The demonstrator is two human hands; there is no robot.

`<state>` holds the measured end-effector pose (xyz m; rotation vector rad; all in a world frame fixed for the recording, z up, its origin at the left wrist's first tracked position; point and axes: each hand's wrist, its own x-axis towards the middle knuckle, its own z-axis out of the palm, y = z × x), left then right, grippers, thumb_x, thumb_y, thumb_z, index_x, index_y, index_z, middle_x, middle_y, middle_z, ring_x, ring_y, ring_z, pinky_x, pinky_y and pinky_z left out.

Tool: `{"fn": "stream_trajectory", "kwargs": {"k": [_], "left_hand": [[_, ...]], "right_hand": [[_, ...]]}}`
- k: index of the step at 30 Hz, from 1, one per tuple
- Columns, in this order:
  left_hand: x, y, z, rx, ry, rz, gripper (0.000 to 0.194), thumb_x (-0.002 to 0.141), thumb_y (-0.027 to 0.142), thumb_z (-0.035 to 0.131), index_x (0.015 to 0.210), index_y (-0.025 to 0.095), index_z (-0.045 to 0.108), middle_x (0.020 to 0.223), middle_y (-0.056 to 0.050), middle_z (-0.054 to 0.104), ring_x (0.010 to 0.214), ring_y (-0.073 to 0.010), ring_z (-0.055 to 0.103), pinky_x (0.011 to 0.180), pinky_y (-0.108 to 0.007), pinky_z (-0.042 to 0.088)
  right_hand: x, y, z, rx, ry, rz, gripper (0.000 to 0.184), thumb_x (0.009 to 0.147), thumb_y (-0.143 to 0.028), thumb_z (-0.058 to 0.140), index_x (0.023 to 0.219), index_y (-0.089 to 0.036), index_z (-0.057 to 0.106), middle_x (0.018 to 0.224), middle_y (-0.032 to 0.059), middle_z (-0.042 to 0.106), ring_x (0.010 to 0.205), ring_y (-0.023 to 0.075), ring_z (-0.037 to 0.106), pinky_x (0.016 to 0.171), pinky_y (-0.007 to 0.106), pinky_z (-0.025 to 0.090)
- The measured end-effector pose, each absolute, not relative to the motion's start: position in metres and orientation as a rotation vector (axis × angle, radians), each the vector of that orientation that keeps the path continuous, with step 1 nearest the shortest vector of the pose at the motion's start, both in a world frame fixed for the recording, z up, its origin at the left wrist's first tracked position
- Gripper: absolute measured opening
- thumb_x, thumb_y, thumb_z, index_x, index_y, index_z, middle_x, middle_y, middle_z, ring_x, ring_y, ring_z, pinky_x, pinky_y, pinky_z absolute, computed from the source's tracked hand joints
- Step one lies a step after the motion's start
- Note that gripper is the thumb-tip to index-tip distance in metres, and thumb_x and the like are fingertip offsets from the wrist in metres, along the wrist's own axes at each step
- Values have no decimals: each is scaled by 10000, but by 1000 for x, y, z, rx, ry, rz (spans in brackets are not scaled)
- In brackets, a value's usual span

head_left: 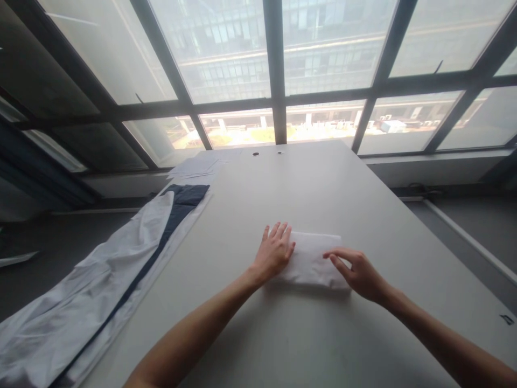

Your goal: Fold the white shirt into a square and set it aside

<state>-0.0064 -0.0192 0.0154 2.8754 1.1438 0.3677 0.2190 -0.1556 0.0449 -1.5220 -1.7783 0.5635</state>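
A small folded white cloth (310, 258) lies flat on the grey table (307, 183), in the middle. My left hand (274, 250) rests palm down on the cloth's left end with its fingers stretched out together. My right hand (357, 272) sits at the cloth's right end, fingers curled, index finger and thumb pointing left and touching the top of the fabric.
A long pile of white and dark blue clothing (100, 291) hangs along the table's left edge. Some flat white sheets (197, 164) lie at the far left corner. Two small holes (266, 153) mark the table's far edge, below a wall of large windows (278, 64).
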Motion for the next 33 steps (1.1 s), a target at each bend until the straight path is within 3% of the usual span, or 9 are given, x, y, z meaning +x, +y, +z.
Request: {"fn": "stream_trajectory", "kwargs": {"k": [3, 7, 12, 18, 22, 28, 33], "left_hand": [[5, -26, 11, 2899, 1049, 357, 537, 1058, 411, 315, 1517, 157, 428, 1589, -115, 402, 1507, -291, 269, 1223, -558, 207], [11, -32, 2, 2906, 1051, 350, 554, 1066, 418, 273, 1547, 167, 386, 1606, -99, 375, 1520, -283, 244, 1229, -545, 201], [3, -28, -2, 2868, 1068, 298, 601, 1065, 472, 255, 1569, 158, 348, 1628, -83, 330, 1531, -261, 215, 1248, -495, 171], [-19, -16, -5, 2750, 1230, 159, 698, 1046, 553, 237, 1602, 132, 252, 1658, -115, 230, 1550, -268, 132, 1249, -516, 107], [-49, -4, -9, 2607, 1288, 113, 670, 1054, 502, 234, 1600, 114, 225, 1656, -162, 199, 1541, -278, 175, 1225, -573, 127], [-83, 8, -10, 2214, 1279, 665, 531, 1037, 375, 294, 1457, 118, 494, 1505, -145, 513, 1413, -222, 458, 1204, -439, 315], [-85, 9, -9, 1987, 1253, 903, 444, 997, 355, 386, 1311, 140, 615, 1369, -112, 640, 1301, -222, 573, 1154, -424, 407]], "right_hand": [[197, -133, 40, -1704, -1606, 251, 407, 1014, -327, 390, 1253, -151, 669, 1285, 132, 681, 1216, 244, 605, 1076, 398, 443], [167, -107, 18, -1937, -1809, 162, 549, 1007, -312, 354, 1492, -76, 456, 1566, 182, 420, 1474, 287, 338, 1208, 481, 252], [170, -106, -9, -2109, -1943, 115, 682, 1033, -511, 285, 1553, -76, 356, 1625, 167, 311, 1525, 275, 217, 1242, 496, 98], [202, -120, -15, -2266, -1894, 135, 777, 1010, -622, 216, 1586, -104, 280, 1649, 144, 254, 1541, 261, 159, 1232, 554, 40], [217, -119, -18, -2245, -1924, 158, 767, 1015, -609, 209, 1589, -104, 268, 1659, 139, 221, 1545, 261, 141, 1234, 559, 49], [220, -122, -4, -2086, -1889, -11, 595, 1043, -438, 292, 1526, -111, 408, 1619, 175, 324, 1527, 289, 214, 1220, 581, 156], [172, -151, 17, -1781, -2021, -79, 444, 999, -261, 451, 1421, -173, 556, 1554, 153, 441, 1454, 293, 360, 1182, 476, 326]]}}
